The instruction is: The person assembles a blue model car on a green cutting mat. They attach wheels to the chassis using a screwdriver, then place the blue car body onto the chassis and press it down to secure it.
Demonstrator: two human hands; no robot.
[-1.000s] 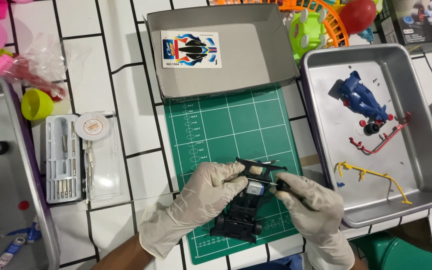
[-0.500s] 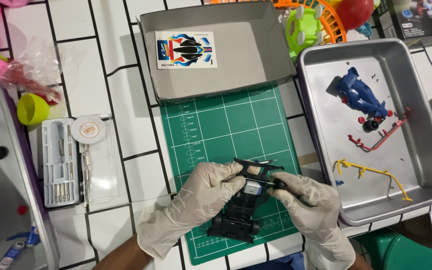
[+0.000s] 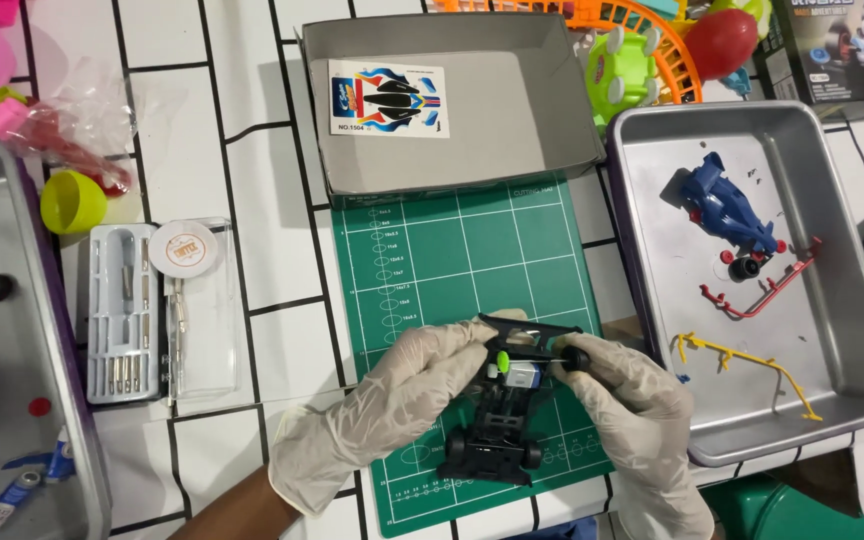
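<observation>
While a white-tiled table (image 3: pixel 252 220) with dark grout lines is filling the head view, a green cutting mat (image 3: pixel 452 260) is lying at its centre. Both gloved hands are working over the mat's near edge: the left hand (image 3: pixel 392 400) is gripping a black toy car chassis (image 3: pixel 497 420), and the right hand (image 3: pixel 632 420) is pinching a small screwdriver (image 3: pixel 567 355) against it. A grey cardboard box (image 3: pixel 512 120) is sitting beyond the mat. A metal tray (image 3: pixel 852 300) on the right is holding a blue car body (image 3: pixel 722 205), and a clear tool case (image 3: pixel 127 320) is resting on the left.
</observation>
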